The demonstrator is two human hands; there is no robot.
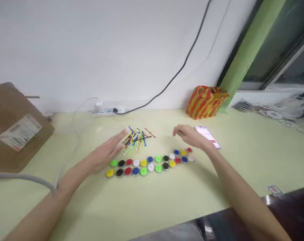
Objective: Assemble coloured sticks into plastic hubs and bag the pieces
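Note:
My left hand [108,152] is stretched out flat with nothing in it, fingertips at the left side of a loose pile of small colored plastic arrows [138,139]. In front of the pile run two rows of small round discs with clear rims, such as a yellow disc [110,173], a blue disc [135,171] and a red disc [189,150]. My right hand [188,134] hovers above the right end of these rows, fingers curled together. No object shows in it. Just right of it lies a lit phone [207,136], partly behind my wrist.
A cardboard box [16,130] stands at the left. By the wall sits a white power strip [109,108] with a dark cable [184,63] rising from it. A red-and-yellow striped bag [204,102] is at the back right, with plastic-wrapped stacks [267,112] beyond. A grey cable [23,176] crosses near my left forearm.

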